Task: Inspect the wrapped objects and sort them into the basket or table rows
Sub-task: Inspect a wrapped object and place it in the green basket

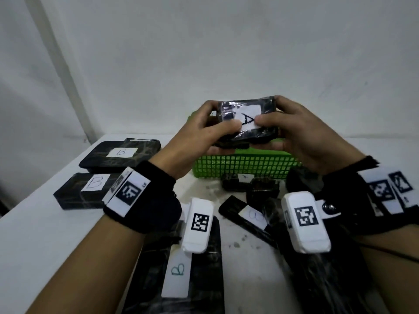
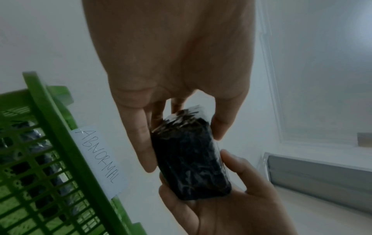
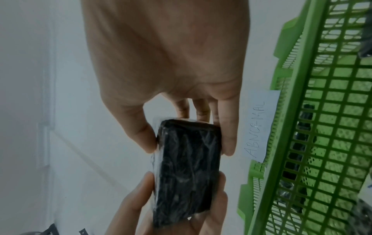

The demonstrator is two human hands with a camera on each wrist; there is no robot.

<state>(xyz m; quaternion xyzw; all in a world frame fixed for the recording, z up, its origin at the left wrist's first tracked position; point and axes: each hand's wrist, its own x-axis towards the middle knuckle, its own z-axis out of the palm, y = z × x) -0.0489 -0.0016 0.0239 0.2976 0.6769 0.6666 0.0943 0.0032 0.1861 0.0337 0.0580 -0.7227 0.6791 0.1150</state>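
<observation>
Both hands share one grip on a black wrapped block [image 1: 247,120]: the left hand [image 1: 199,134] curls round its left end with the thumb lying over the near face, and the right hand [image 1: 301,132] curls round the right end with its thumb pressed on the white label, where a hand-drawn "A" shows between the two thumbs. The block is held up in the air, lying lengthwise between the hands, above the near rim of the green basket [image 1: 244,164]. The left wrist view shows clear film bunched at one end of the block, with fingertips [image 2: 145,143] flat along its side. In the right wrist view the fingers close on the short end of the same block. A paper tag [image 3: 259,125] reading "ABNORMAL" is stuck on the basket's outer wall, and dark wrapped shapes lie inside the basket. On the white counter [image 1: 45,234] to the left lie two flat black wrapped packs, the farther one [image 1: 120,155] with a faint label and the nearer one [image 1: 88,189] marked "B". Just in front of the basket sit smaller wrapped pieces [image 1: 249,184], a slim one [image 1: 247,218] nearer the person, and a long pack [image 1: 179,275] marked "B" under the left forearm.
</observation>
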